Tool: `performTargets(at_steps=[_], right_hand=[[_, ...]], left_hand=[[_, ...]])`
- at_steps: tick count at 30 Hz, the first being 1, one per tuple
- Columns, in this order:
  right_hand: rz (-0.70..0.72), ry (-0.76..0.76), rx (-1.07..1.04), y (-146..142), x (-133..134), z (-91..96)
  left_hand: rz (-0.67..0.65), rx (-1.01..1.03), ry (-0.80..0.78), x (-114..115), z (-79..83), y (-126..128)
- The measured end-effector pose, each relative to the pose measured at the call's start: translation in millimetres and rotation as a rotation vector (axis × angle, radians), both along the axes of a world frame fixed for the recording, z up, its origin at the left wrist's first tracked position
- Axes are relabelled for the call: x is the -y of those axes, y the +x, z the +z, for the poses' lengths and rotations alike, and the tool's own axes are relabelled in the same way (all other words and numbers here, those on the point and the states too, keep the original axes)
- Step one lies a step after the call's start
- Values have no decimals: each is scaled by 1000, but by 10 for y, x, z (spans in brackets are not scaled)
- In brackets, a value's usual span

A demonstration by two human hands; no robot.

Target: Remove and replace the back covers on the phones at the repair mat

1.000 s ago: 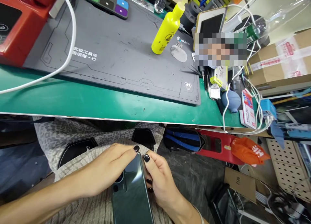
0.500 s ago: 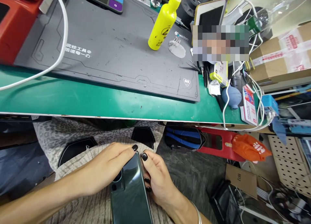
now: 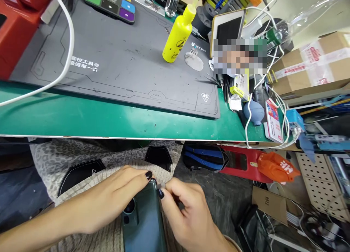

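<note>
A dark green smartphone [image 3: 149,219] lies over my lap, back side up, with its camera bump towards the left. My left hand [image 3: 117,197] grips its upper left side, the thumb at the top edge and the other fingers hidden behind. At the phone's upper right edge, my right hand [image 3: 188,208] is closed in a pinch, thumb and curled index finger together. A small thin grey piece [image 3: 161,186] shows between those fingertips and the phone's corner; its kind cannot be made out.
A green bench [image 3: 109,122] with a grey work mat [image 3: 123,62] lies ahead. On the mat stands a yellow bottle [image 3: 177,35]. A white cable [image 3: 69,44] crosses at left. A blue air blower [image 3: 254,113] and tools crowd the right. A red stool [image 3: 246,159] stands below.
My right hand has turned and closed into a pinch, with the grey piece now visible at the phone's corner. My left hand keeps its hold. The view has shifted slightly.
</note>
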State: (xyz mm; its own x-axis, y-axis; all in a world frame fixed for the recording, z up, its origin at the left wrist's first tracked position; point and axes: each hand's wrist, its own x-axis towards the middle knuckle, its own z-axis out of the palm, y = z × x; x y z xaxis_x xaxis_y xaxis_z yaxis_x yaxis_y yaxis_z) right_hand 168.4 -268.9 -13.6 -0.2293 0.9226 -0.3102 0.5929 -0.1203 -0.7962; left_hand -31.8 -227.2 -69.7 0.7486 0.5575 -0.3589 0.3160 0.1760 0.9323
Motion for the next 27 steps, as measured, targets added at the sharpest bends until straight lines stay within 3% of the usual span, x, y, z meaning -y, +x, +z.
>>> performTargets(at_steps=[4, 8, 18, 27], right_hand=[[29, 154, 80, -66, 41, 51], [30, 215, 159, -111, 76, 28], [92, 289, 361, -170, 95, 62], [130, 435, 515, -159, 183, 43]], left_hand=[[11, -29, 53, 24, 11, 1], [42, 3, 70, 31, 31, 22], [173, 25, -104, 26, 70, 45], [111, 39, -103, 10, 82, 49]])
